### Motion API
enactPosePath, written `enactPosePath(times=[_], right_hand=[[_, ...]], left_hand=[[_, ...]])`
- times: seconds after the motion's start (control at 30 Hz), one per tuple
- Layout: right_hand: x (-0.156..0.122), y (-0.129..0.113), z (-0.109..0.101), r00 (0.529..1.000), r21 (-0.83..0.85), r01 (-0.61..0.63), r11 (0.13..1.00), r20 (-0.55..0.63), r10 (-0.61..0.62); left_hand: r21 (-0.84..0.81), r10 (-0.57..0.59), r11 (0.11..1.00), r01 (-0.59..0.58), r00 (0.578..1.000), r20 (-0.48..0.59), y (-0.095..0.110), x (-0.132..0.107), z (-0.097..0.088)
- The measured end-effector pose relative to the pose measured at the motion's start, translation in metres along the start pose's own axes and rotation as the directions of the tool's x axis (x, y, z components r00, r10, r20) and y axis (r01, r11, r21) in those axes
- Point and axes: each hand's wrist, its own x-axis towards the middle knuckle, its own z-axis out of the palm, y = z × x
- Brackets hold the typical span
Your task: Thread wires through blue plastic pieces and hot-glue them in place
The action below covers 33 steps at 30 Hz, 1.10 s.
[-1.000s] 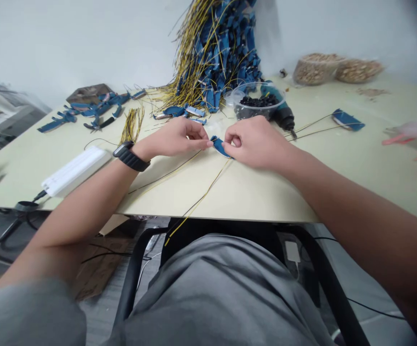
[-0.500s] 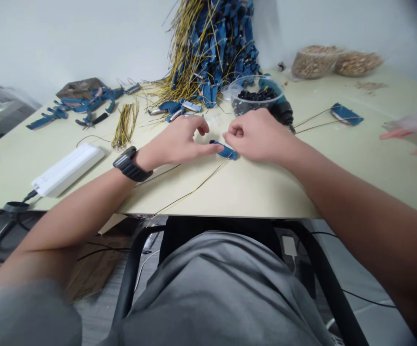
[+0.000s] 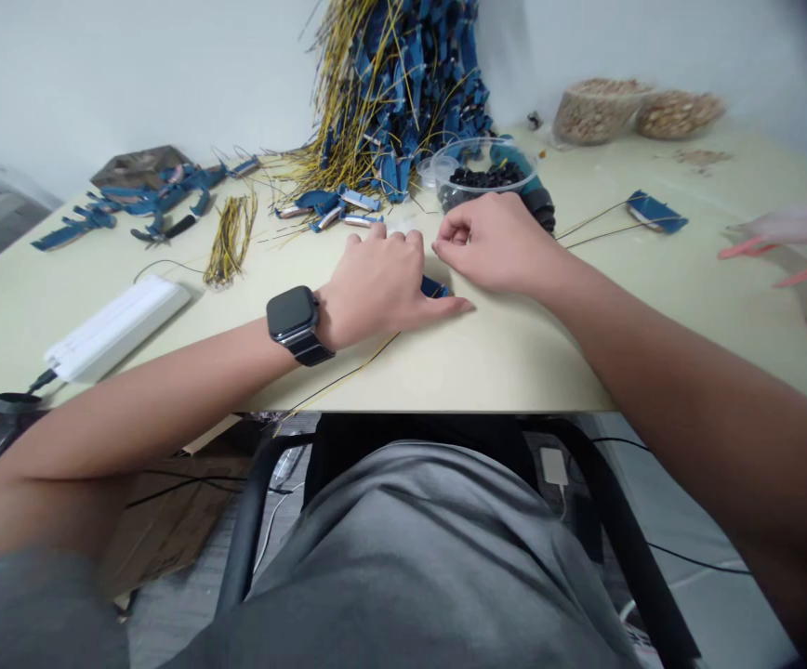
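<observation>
A small blue part (image 3: 434,287) with yellow and black wires (image 3: 348,373) lies on the table in front of me, mostly covered by my left hand (image 3: 384,286). That hand is palm down over it, thumb stretched out to the right and fingers loosely bent. Whether it presses on the part is hidden. Just to the right, my right hand (image 3: 497,243) is closed with its fingertips pinched together. Anything between those fingertips is too small or hidden to make out. Behind it stands a clear round tub (image 3: 487,186) of small black pieces.
A tall heap of wired blue parts (image 3: 403,102) is at the back. On the left are a yellow wire bundle (image 3: 231,240), pliers (image 3: 165,228) and a white power box (image 3: 117,327). To the right lie another blue part (image 3: 656,212) and a pink glue gun (image 3: 804,243).
My left hand has moved right and turned palm down, now covering most of the blue part. My right hand stays closed beside it. The whole view has shifted slightly.
</observation>
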Motion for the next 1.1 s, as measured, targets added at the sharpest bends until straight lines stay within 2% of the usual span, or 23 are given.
enactPosePath(times=[0.17, 0.27, 0.43, 0.6, 0.73, 0.9, 1.0, 1.1], right_hand=[[0.003, 0.009, -0.001, 0.999, 0.005, 0.045, 0.999, -0.003, -0.045], [0.006, 0.014, 0.000, 0.999, 0.024, 0.048, 0.999, -0.024, -0.047], [0.006, 0.014, 0.001, 0.999, 0.042, 0.042, 0.998, -0.005, -0.042], [0.004, 0.009, 0.000, 1.000, 0.030, 0.029, 0.999, -0.002, -0.029], [-0.001, 0.002, -0.004, 1.000, 0.017, 0.002, 1.000, 0.020, -0.002], [0.000, 0.002, -0.003, 1.000, -0.009, 0.014, 1.000, 0.021, -0.014], [0.002, 0.006, -0.001, 0.999, 0.008, 0.034, 0.999, 0.004, -0.034], [0.003, 0.008, 0.000, 0.999, 0.019, 0.040, 0.999, -0.009, -0.040]], left_hand=[[0.086, -0.057, 0.995, 0.055, 0.998, 0.021, 0.007, 0.005, 0.005], [0.060, -0.052, 0.997, 0.050, 0.998, 0.037, -0.002, 0.002, 0.000], [0.000, -0.029, 1.000, 0.029, 0.999, -0.026, -0.026, -0.010, -0.008], [-0.010, -0.042, 0.999, 0.042, 0.999, 0.021, -0.034, -0.012, -0.010], [0.038, -0.104, 0.994, 0.104, 0.994, -0.018, -0.028, -0.010, -0.014], [0.185, -0.194, 0.965, 0.188, 0.981, 0.012, -0.004, -0.004, -0.018], [0.207, -0.164, 0.965, 0.161, 0.986, 0.000, 0.004, 0.002, -0.015], [0.173, -0.102, 0.980, 0.101, 0.995, -0.004, 0.000, 0.006, -0.010]])
